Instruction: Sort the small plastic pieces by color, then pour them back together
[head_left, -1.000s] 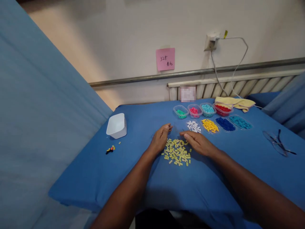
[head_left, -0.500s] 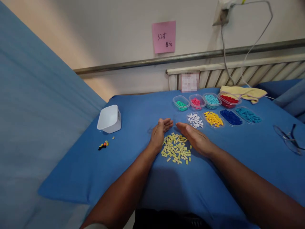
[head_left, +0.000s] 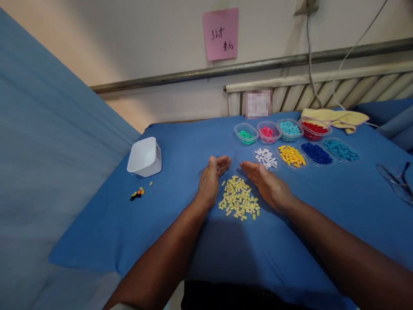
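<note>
A loose pile of small pale yellow blocks (head_left: 239, 199) lies on the blue cloth in front of me. My left hand (head_left: 210, 178) stands on edge at the pile's upper left, fingers stretched forward, holding nothing. On the other side, my right hand (head_left: 267, 185) is also on edge with straight fingers, angled inward and holding nothing. A gap separates the fingertips of the two hands at the far side of the pile. Just beyond my right fingertips sits a tub of white blocks (head_left: 266, 158).
Clear tubs of green (head_left: 247, 137), pink (head_left: 267, 132), yellow (head_left: 291, 156) and dark blue pieces (head_left: 316, 153) stand at the back right. A white bin (head_left: 142, 158) is at left, near some mixed pieces (head_left: 138, 193). Glasses (head_left: 398, 181) and a yellow cloth (head_left: 334, 118) lie at right.
Both hands have moved slightly apart, widening the gap between them. The pale yellow blocks look a little more heaped, and the camera view has shifted slightly.
</note>
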Available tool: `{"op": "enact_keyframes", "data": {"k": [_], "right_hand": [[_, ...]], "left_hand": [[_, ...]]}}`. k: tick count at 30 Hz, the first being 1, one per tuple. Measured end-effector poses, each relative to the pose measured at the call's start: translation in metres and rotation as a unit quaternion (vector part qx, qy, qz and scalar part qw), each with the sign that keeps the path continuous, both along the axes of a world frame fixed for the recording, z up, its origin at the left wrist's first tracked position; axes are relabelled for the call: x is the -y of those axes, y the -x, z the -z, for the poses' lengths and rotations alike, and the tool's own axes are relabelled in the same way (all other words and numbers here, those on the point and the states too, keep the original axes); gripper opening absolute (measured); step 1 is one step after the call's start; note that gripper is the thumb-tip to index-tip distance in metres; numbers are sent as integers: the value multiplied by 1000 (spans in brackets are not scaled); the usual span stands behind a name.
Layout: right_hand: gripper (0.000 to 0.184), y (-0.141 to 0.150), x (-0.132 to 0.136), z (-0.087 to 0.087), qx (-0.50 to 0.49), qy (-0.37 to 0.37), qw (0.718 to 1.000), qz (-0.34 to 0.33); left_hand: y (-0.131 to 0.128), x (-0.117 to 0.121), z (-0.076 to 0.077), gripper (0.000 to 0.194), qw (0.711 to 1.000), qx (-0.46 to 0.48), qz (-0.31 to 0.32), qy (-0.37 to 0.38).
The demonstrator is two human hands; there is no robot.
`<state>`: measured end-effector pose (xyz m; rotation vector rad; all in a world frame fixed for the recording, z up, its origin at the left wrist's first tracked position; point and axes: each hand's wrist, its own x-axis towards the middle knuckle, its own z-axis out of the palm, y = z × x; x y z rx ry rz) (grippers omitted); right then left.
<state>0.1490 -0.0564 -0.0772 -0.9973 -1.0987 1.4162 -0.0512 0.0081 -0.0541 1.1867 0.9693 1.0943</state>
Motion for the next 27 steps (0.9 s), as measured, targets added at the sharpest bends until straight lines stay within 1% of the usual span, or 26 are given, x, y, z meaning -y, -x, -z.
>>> {"op": "enact_keyframes", "data": {"k": [2,4,7,10,12,14,17,20,23,27], "right_hand": [[75,1,-1,1,10,-6,1000,4],[74,3,-1,4,10,-14,1000,9],[74,6,-2,8,0,-19,1000,12],[71,6,-4,14,9,-33,999,25],[68,6,-5,18,25,-45,998,39],[66,7,-6,21,34,-53,997,49],[66,8,-7,22,35,-60,996,55],[69,9,-7,21,44,-64,995,62],[70,10,-7,20,45,-63,994,75],[71,11,-7,19,34,-62,994,78]], "left_hand": [[-2,4,4,83,1000,-14,10,-1],[-7,10,7,84,999,-7,26,-17],[-10,15,7,84,998,3,39,-46],[-6,13,4,87,998,-6,27,-51],[-3,11,5,88,999,-21,28,-39],[-3,12,8,88,998,-29,46,-25],[-6,16,10,86,997,-13,73,-21],[-6,17,6,83,998,5,58,-18],[-4,15,0,78,999,-3,42,6],[-4,17,-5,73,996,14,74,44]]}}
